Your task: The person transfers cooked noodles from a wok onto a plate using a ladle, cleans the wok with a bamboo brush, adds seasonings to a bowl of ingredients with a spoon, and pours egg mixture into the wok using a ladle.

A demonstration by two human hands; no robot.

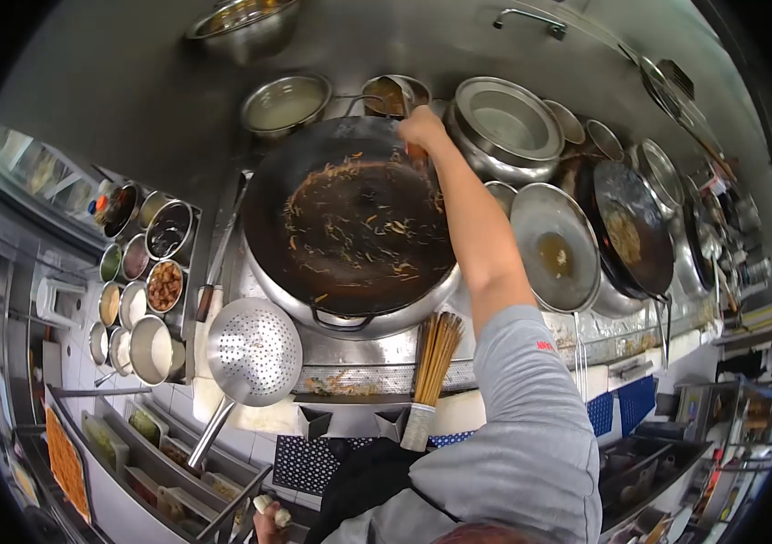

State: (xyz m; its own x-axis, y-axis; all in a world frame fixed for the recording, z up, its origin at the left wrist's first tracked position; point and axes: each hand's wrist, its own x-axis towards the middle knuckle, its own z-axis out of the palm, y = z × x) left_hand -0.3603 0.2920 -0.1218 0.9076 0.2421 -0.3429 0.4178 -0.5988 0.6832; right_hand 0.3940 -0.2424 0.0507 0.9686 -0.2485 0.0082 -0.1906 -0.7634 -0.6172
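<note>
My right hand (420, 131) reaches over the far right rim of a large dark wok (368, 218). Its fingers are closed around the reddish-brown handle (417, 156) of a cooking utensil. The utensil's head appears to be at a steel pot (409, 86) of brown contents behind the wok; its exact shape is unclear. Brown residue and thin pale shreds are scattered over the wok's inside. Low at the bottom left, my left hand (266, 524) is closed on a white cloth (273, 510), partly cut off by the frame edge.
A perforated strainer (254, 352) and a bamboo brush (439, 358) lie at the stove's front edge. Steel containers of ingredients (166, 286) stand left. A lidded steel pot (508, 127), a steel bowl (556, 249) and another wok (631, 231) are on the right.
</note>
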